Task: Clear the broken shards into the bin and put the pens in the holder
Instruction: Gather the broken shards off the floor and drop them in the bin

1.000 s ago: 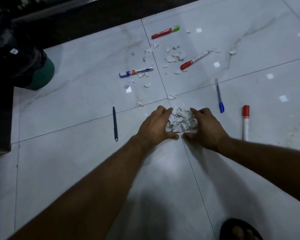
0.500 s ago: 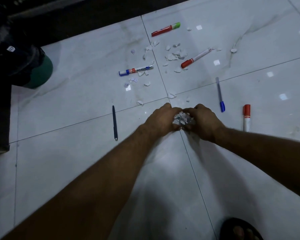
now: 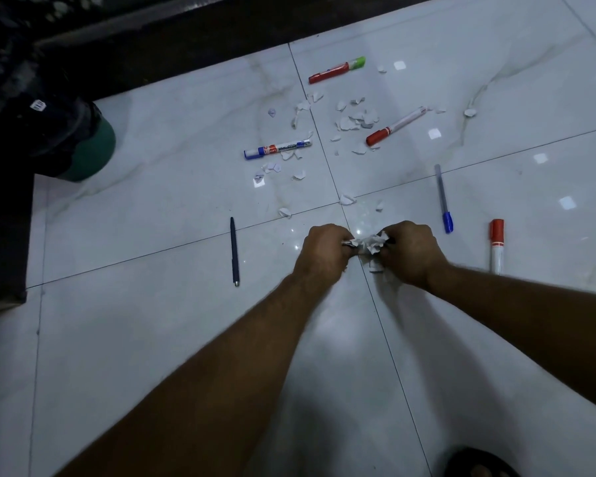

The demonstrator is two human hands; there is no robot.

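Note:
A heap of white shards (image 3: 369, 244) is squeezed between my left hand (image 3: 324, 251) and my right hand (image 3: 408, 251), both cupped shut around it just above the white tiled floor. One piece (image 3: 375, 266) hangs or lies below the heap. More loose shards (image 3: 356, 120) are scattered farther out. Pens lie about: a dark pen (image 3: 234, 251) to the left, a blue-capped pen (image 3: 443, 199) and a red-capped marker (image 3: 497, 246) to the right, a whiteboard marker (image 3: 277, 149), a red-capped marker (image 3: 394, 127) and a red-and-green marker (image 3: 336, 70) farther away.
A green bin with a black liner (image 3: 90, 149) stands at the far left beside dark furniture (image 3: 4, 218). A dark strip (image 3: 186, 39) borders the tiles at the back. My sandalled foot (image 3: 480, 464) shows at the bottom right. No pen holder is in sight.
My hands have closed in from either side of the spread pile, gathering the shards into a tight heap and lifting it slightly off the floor.

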